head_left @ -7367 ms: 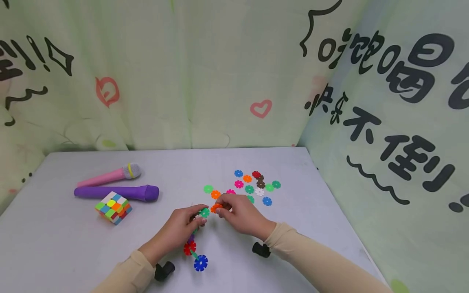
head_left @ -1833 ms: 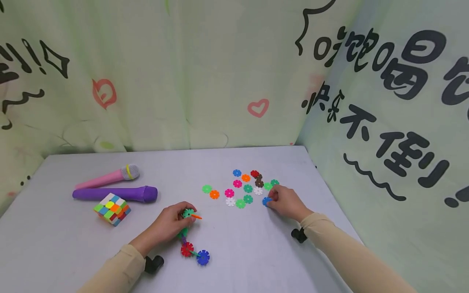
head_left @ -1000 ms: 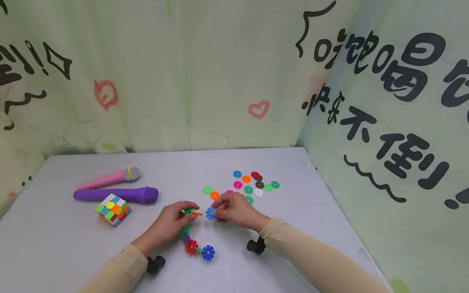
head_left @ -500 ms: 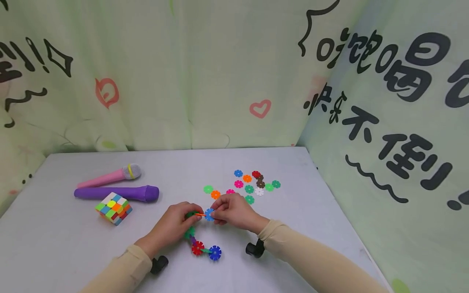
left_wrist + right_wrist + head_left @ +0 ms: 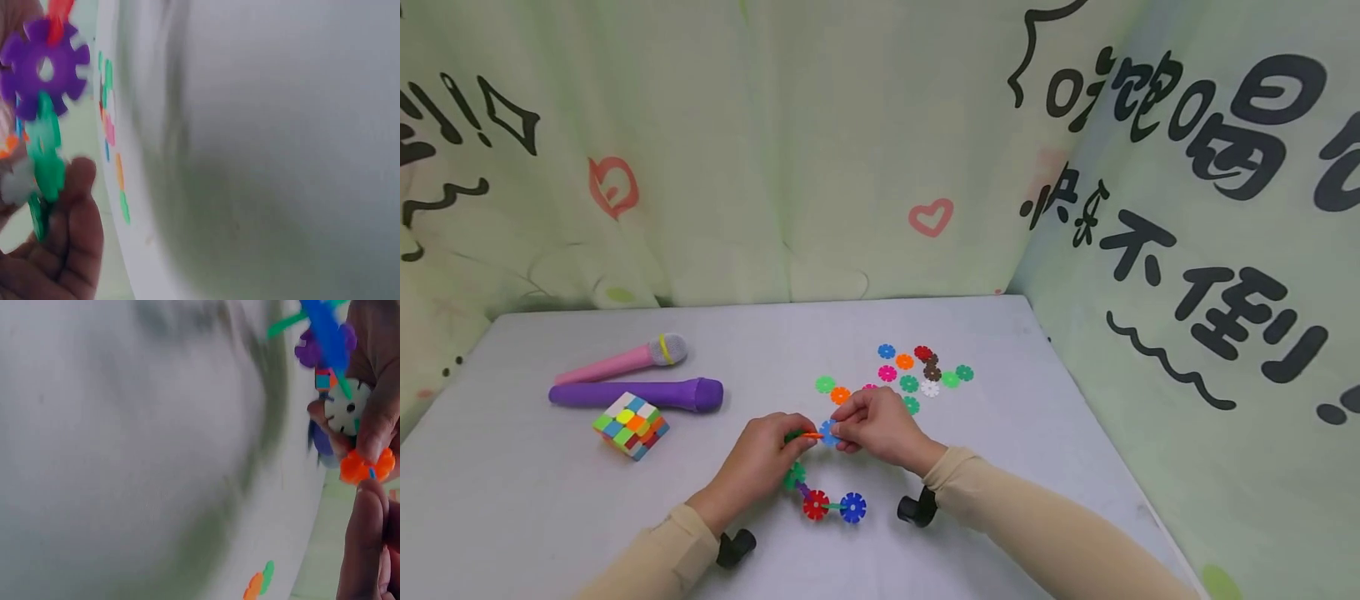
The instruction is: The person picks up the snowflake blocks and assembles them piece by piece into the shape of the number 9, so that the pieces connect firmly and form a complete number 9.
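Note:
My left hand pinches the upper end of a chain of slotted plastic snowflake discs. An orange disc, seen edge-on, sticks out from its fingertips. Below hang a green disc, a purple disc, a red disc and a dark blue disc at the tail. A white disc of the chain shows in the right wrist view. My right hand pinches a light blue disc that meets the orange one's edge. Fingers partly cover both, so how deep they interlock cannot be told.
Several loose snowflake discs lie spread beyond my right hand. On the left of the white table are a pink microphone, a purple microphone and a puzzle cube. A patterned curtain stands behind.
My right hand took the light blue disc from the right of the loose discs and brought it left to the orange disc, which joined the chain earlier. The chain's tail has swung right.

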